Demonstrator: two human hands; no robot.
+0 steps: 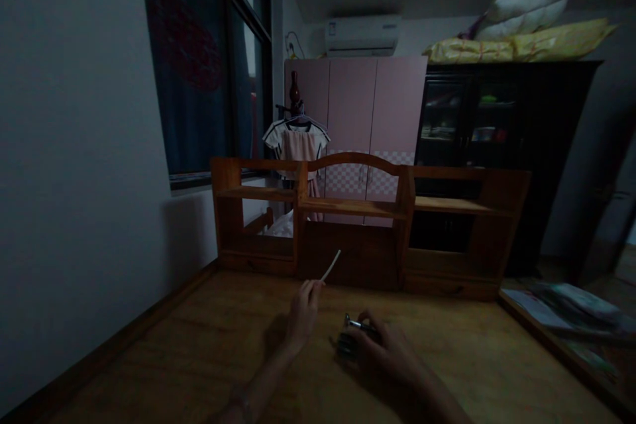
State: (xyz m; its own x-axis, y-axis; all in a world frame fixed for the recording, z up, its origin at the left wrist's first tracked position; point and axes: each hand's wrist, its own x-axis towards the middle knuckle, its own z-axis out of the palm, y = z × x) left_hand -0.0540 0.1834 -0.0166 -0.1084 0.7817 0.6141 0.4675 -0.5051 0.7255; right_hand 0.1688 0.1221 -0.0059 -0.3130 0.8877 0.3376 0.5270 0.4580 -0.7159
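Observation:
My left hand [303,311] is raised over the wooden desk [199,351] and pinches a thin white stick [330,265] that points up and to the right. My right hand [380,344] rests on the desk just right of it, closed around a small dark metal object [350,334] with a shiny top. The room is dim, so I cannot tell what the object is. The two hands are a short gap apart.
A wooden shelf unit [358,212] stands at the desk's back edge. A white wall and a dark window [199,59] are on the left. Papers [571,308] lie at the right. Behind are a pink wardrobe [358,106], hanging clothes and a dark cabinet [497,132].

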